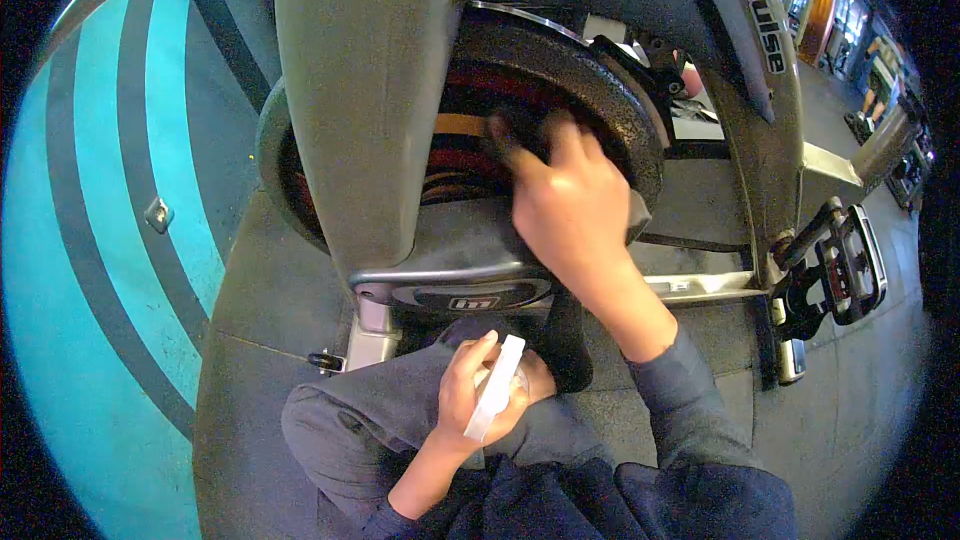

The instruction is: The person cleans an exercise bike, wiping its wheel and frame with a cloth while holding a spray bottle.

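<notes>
My left hand (458, 390), low over my lap, is closed around what looks like a spray bottle (497, 390); its long white top faces up and its body is mostly hidden. Higher up, my right hand (575, 195) reaches into the side of an exercise bike's dark flywheel (628, 125). Motion blurs its fingers, so whether they hold anything cannot be made out. A tan band (458, 125) shows on the wheel beside those fingers. The bike's thick grey frame post (365, 90) rises left of the hand, and the lower frame cover (470, 250) lies below it.
A pedal (850, 265) juts out at the right. A metal floor bar (700, 286) runs toward it. Turquoise and dark striped flooring (95, 190) lies at the left. Another person (882, 75) stands in the far upper right among gym equipment.
</notes>
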Tool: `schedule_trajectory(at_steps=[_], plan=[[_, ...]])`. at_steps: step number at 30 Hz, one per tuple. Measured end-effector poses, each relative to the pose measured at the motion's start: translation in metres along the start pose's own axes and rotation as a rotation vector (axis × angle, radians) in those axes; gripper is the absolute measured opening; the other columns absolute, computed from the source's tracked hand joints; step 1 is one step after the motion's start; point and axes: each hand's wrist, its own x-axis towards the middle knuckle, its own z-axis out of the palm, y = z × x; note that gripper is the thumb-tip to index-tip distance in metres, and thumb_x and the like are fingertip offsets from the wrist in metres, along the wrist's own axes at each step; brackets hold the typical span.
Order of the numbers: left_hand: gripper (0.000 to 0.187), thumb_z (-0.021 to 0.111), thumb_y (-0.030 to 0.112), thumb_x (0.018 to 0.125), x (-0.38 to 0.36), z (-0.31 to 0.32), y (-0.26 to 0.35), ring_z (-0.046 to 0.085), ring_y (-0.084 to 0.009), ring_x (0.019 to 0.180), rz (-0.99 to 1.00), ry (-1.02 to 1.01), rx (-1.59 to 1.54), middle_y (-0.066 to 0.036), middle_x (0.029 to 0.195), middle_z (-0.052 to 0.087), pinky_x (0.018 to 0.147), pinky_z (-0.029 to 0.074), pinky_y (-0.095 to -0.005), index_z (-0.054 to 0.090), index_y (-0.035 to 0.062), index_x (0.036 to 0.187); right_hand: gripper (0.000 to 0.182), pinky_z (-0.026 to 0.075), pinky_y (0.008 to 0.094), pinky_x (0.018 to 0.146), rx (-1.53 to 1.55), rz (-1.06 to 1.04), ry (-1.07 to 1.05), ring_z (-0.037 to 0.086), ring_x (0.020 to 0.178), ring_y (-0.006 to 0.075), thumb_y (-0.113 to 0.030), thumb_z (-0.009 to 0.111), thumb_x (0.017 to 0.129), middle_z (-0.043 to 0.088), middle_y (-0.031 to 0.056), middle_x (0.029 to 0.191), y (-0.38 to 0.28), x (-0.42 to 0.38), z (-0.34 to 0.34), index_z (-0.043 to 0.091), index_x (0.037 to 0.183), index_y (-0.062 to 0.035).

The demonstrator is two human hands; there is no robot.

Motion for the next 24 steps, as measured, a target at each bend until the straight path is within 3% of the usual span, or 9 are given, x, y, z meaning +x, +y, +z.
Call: schedule_trajectory(at_steps=[5,7,12,13,18,23,24], plan=[[0.068,0.069,0.016,0.075,-0.002,0.004,0.001,0.063,-0.0257,0.089,-0.018,0.022,-0.021,-0.017,0.097,0.064,0.081,0.050,-0.0360,0.033,-0.0025,0.130,0.044,0.052,0.0364,0.054,0.042,-0.061,-0.012,0.060,0.071,0.0281,-0.007,0.059,0.067,0.058,0.0121,0.094,-0.017,0.020,0.009,0.068,0.107,-0.0242],[0.069,0.068,0.016,0.075,-0.001,0.002,0.003,0.063,-0.0258,0.089,-0.014,0.005,-0.002,-0.018,0.099,0.064,0.080,0.051,-0.0363,0.033,-0.0023,0.131,0.045,0.053,0.0355,0.054,0.101,-0.047,0.132,0.061,0.070,0.0282,-0.007,0.059,0.067,0.058,0.0129,0.096,-0.017,0.019,0.012,0.068,0.108,-0.0243],[0.069,0.068,0.013,0.074,-0.004,0.003,0.002,0.064,-0.0254,0.089,-0.029,0.000,0.014,-0.019,0.101,0.063,0.081,0.051,-0.0366,0.032,-0.0028,0.131,0.041,0.051,0.0354,0.053,0.064,0.009,0.038,0.057,0.070,0.0261,-0.009,0.060,0.069,0.055,0.0099,0.086,0.000,-0.003,0.001,0.068,0.106,-0.0233],[0.069,0.068,0.011,0.074,-0.005,0.005,0.000,0.064,-0.0255,0.089,-0.030,0.006,0.004,-0.019,0.102,0.062,0.081,0.051,-0.0367,0.032,-0.0029,0.131,0.026,0.050,0.0322,0.053,0.032,0.029,0.056,0.056,0.071,0.0239,-0.011,0.060,0.066,0.053,0.0083,0.082,0.005,-0.010,-0.001,0.069,0.090,-0.0155],[0.070,0.068,0.010,0.073,-0.002,0.004,-0.001,0.063,-0.0258,0.090,-0.035,-0.014,-0.027,-0.019,0.100,0.062,0.081,0.051,-0.0365,0.032,-0.0029,0.131,0.034,0.049,0.0338,0.053,0.008,0.103,0.019,0.056,0.071,0.0240,-0.008,0.058,0.068,0.050,0.0073,0.081,0.031,-0.047,-0.007,0.068,0.099,-0.0155],[0.070,0.068,0.008,0.072,-0.001,0.005,0.000,0.063,-0.0257,0.091,-0.064,-0.036,-0.037,-0.020,0.100,0.062,0.082,0.051,-0.0365,0.031,-0.0028,0.131,0.031,0.049,0.0333,0.053,-0.025,0.077,0.007,0.056,0.071,0.0242,-0.010,0.059,0.068,0.051,0.0080,0.081,0.024,-0.034,-0.004,0.069,0.096,-0.0148],[0.067,0.068,0.007,0.071,0.002,0.007,-0.001,0.060,-0.0285,0.082,-0.026,-0.006,-0.061,-0.019,0.095,0.059,0.074,0.050,-0.0380,0.034,-0.0039,0.128,0.035,0.049,0.0342,0.053,-0.010,0.055,0.010,0.056,0.070,0.0247,-0.008,0.059,0.068,0.052,0.0083,0.082,0.021,-0.028,-0.002,0.069,0.100,-0.0169]])
